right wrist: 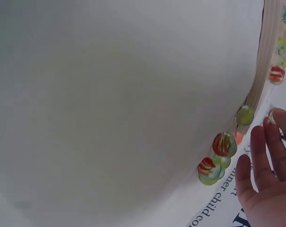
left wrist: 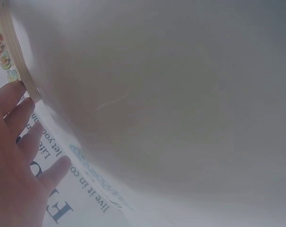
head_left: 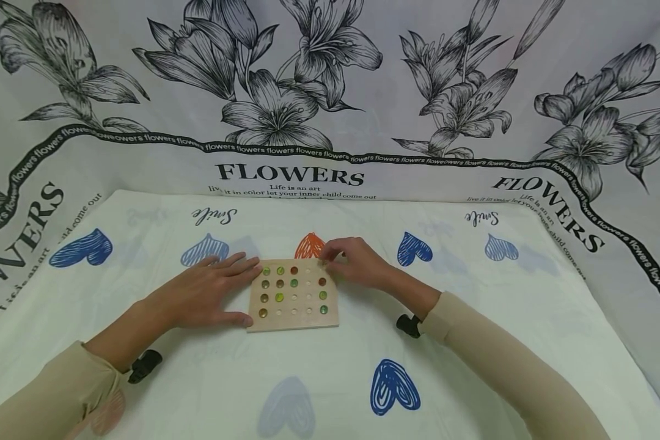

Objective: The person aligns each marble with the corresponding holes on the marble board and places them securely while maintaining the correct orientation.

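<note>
A pale wooden board [head_left: 302, 322] with rows of round hollows lies on the cloth. Glass marbles [head_left: 294, 283] in green, brown and red fill many hollows, mostly in the left columns and the right column. My left hand [head_left: 203, 296] rests at the board's left edge, fingers spread and thumb by its near corner. At the far right corner my right hand [head_left: 357, 263] pinches a small glass marble [right wrist: 272, 116] between thumb and finger, largely hidden by the fingers. Loose marbles [right wrist: 224, 144] lie beside the board in the right wrist view; my hand hides them from the head view.
A white cloth [head_left: 198, 391] printed with hearts covers the table. Behind it hangs a flower-printed fabric [head_left: 445, 183] with lettering. A dark wrist device [head_left: 409, 326] sits under the right wrist and another [head_left: 145, 366] under the left.
</note>
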### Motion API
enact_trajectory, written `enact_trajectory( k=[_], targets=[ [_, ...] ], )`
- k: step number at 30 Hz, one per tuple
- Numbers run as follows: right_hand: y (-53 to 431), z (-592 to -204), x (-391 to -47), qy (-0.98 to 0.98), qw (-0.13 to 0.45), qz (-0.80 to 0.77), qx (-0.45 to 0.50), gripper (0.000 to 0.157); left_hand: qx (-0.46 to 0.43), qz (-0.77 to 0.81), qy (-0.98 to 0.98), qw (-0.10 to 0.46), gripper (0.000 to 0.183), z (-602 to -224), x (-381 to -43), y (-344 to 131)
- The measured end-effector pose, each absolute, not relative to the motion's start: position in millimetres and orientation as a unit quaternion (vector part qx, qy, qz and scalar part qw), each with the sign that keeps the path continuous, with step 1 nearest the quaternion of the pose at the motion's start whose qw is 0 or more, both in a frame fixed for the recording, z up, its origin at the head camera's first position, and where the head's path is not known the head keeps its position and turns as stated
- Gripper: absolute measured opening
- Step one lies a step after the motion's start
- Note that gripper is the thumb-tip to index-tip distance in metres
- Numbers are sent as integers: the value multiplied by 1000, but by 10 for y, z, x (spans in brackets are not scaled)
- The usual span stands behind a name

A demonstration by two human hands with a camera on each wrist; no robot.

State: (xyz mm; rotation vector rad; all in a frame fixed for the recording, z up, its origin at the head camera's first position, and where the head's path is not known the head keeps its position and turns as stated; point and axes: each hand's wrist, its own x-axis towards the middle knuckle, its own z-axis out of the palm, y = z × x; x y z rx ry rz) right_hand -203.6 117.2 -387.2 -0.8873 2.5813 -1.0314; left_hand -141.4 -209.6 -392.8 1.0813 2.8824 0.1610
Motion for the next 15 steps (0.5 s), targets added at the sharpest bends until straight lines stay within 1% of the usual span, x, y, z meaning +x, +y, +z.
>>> enact_trajectory(
  k=[15],
  targets=[
    [1088,-3876,-2000,887,114,-330,-301,16,351,50,935,28,100,-3936,-1416,-2097]
  ],
)
